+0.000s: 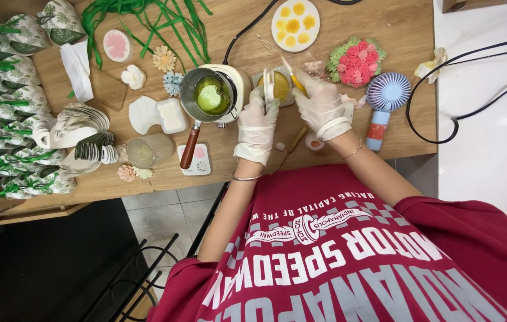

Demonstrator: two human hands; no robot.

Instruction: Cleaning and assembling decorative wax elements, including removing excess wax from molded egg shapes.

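Wooden counter (384,36) carries many small craft things under the person's gloved hands. Left hand (257,119) is closed around a small round mould (270,85) standing on its edge, just beside a metal melting pot (208,95) with green liquid. Right hand (320,104) pinches a thin yellow tool (294,77) whose tip is at the mould. Near the right hand lie a pink flower cluster (356,59) and a blue handheld fan (384,98). Green ribbons (146,18) lie far left.

Gloved left hand (257,122) holds round mould (274,85); right hand (320,104) holds yellow tool (293,78)
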